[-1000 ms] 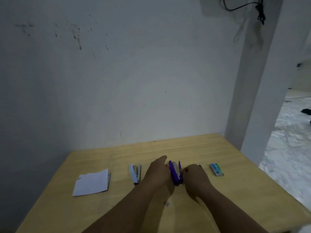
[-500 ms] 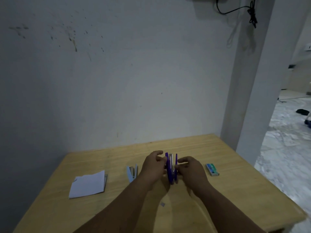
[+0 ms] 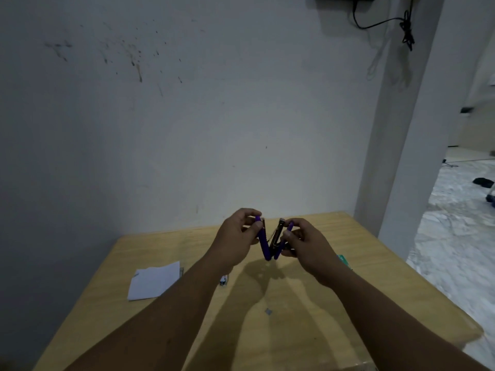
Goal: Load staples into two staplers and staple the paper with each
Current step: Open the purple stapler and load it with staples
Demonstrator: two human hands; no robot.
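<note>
A purple stapler (image 3: 267, 243) is held in the air above the wooden table (image 3: 334, 303), spread into a V with its metal magazine showing between the arms. My left hand (image 3: 235, 236) grips the left purple arm near its tip. My right hand (image 3: 305, 243) grips the right arm and base. A light blue stapler (image 3: 223, 280) lies on the table, mostly hidden behind my left forearm. Folded white paper (image 3: 154, 281) lies at the left. A small teal staple box (image 3: 344, 261) peeks out behind my right wrist.
A small grey scrap (image 3: 268, 311) lies on the table between my forearms. A white wall stands right behind the table's far edge, a pillar at the right. A black cable (image 3: 380, 22) hangs high on the wall. The table's right edge drops to a marble floor.
Both hands have lifted the purple stapler off the table and pulled it apart from nearly closed into a wide V. The view has tilted, so the light blue stapler is now mostly hidden.
</note>
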